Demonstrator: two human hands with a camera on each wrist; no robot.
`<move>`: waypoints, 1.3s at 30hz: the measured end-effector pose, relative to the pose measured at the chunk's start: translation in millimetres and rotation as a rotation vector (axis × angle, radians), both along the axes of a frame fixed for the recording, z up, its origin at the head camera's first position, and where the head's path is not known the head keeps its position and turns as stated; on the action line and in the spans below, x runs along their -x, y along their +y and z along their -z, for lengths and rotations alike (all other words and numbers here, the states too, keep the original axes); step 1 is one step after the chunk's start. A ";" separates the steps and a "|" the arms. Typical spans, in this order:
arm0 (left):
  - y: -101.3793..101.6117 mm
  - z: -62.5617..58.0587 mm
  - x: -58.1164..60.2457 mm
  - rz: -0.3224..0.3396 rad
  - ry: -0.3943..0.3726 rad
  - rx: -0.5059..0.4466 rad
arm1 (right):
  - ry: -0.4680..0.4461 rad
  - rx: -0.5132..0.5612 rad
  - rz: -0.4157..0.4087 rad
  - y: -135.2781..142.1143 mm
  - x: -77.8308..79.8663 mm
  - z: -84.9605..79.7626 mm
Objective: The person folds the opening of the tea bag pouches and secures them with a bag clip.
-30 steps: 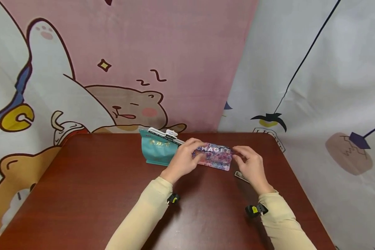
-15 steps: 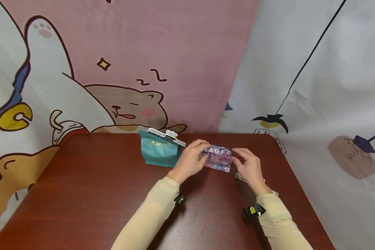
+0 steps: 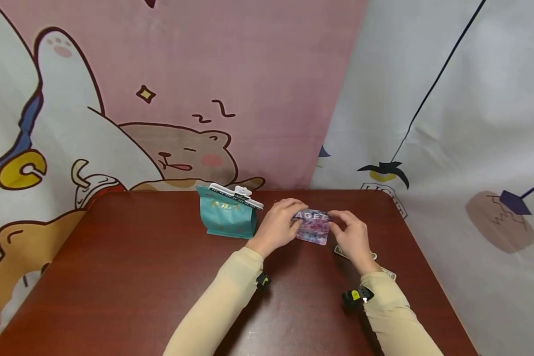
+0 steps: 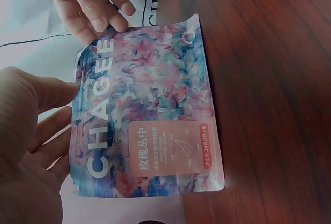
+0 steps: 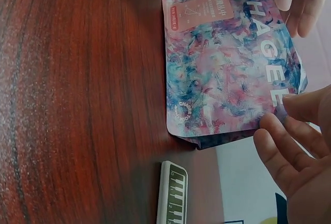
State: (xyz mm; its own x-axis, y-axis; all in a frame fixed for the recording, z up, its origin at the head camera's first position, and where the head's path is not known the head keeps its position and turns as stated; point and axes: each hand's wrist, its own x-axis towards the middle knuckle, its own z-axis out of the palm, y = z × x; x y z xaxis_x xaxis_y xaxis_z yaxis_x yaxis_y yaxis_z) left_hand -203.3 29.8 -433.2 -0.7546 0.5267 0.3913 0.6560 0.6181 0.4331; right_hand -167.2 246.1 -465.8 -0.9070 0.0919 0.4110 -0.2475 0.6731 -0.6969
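Note:
A tea pouch [image 3: 312, 230] in mottled blue, pink and purple stands upright on the table, with CHAGEE in white letters near its top edge. My left hand [image 3: 278, 225] holds the upper left part, thumb on the printed front and fingers behind. At the upper right corner, my right hand [image 3: 353, 240] pinches the edge between thumb and fingers. In the left wrist view the pouch's front [image 4: 155, 79] shows a pink label with Chinese characters. The right wrist view shows its folded side [image 5: 222, 140].
Left of my hands stands a teal pouch [image 3: 227, 217] with a white clip [image 3: 237, 196] across its top. A piano-key clip [image 5: 173, 193] lies on the table by my right hand. Another clip [image 3: 388, 273] lies partly hidden beside my right wrist. A printed cloth hangs behind the table.
My left hand has slid right along the CHAGEE pouch's top, covering more of the lettering and uncovering the teal pouch. My right hand has shifted slightly left, showing more of the clips.

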 end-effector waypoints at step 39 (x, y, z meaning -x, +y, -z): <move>28.4 7.7 15.2 -0.029 0.022 0.085 | 0.053 0.012 0.117 -4.2 17.7 20.4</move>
State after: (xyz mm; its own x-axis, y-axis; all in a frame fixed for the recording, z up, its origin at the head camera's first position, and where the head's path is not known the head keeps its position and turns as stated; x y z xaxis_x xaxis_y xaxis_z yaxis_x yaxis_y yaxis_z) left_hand -218.5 58.2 -440.9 -0.7617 0.5369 0.3627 0.6462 0.6710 0.3637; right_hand -184.8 242.0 -486.2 -0.8670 0.2007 0.4560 -0.2046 0.6912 -0.6931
